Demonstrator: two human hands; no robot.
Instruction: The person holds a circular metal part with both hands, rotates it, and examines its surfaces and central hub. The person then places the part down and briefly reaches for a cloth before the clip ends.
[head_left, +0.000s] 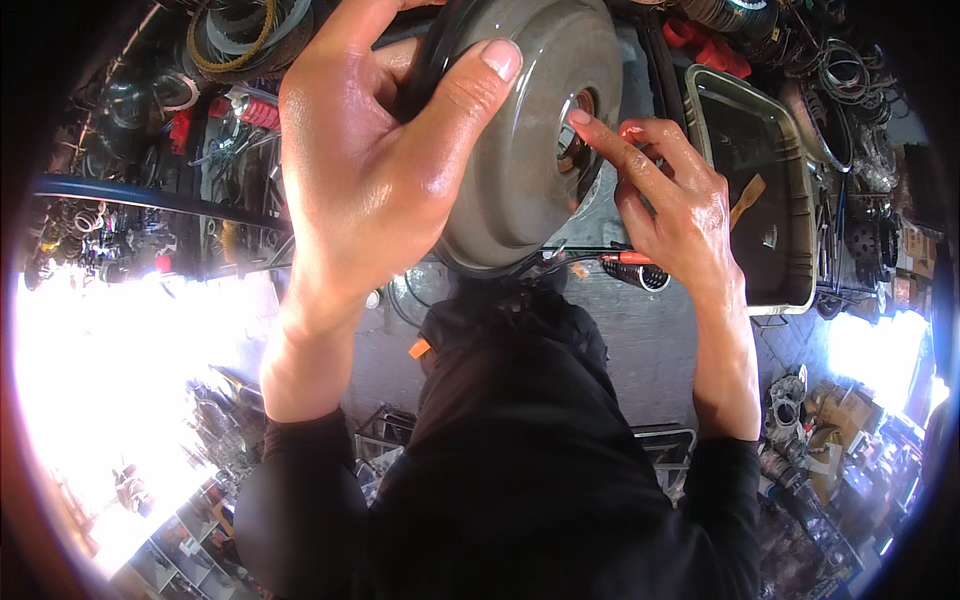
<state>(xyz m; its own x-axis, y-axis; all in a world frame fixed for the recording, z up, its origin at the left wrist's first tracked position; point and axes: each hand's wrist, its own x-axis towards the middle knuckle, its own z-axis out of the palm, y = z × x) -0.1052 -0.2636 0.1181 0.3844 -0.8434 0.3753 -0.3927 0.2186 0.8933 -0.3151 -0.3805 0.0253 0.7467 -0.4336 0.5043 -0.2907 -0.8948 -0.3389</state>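
A round grey metal drum [505, 150], wet and shiny, is held up tilted in front of me. My left hand [365, 160] grips its left edge, thumb pressed on the stepped face and the other fingers partly hidden behind the rim. At the drum's centre is a round hole [572, 145] with a coppery inner edge. The extended index fingertip of my right hand [680, 205] touches the edge of this hole. The other fingers on that hand are bent and apart, with nothing visible in them. Both hands look wet or oily.
On the right stands a rectangular tray [803, 215] of dark liquid, with a wooden paddle-like piece [747, 198] in it. An orange-red handle [630, 258] lies below my right hand. Rings [232, 40] are stacked at upper left. Metal parts crowd both sides.
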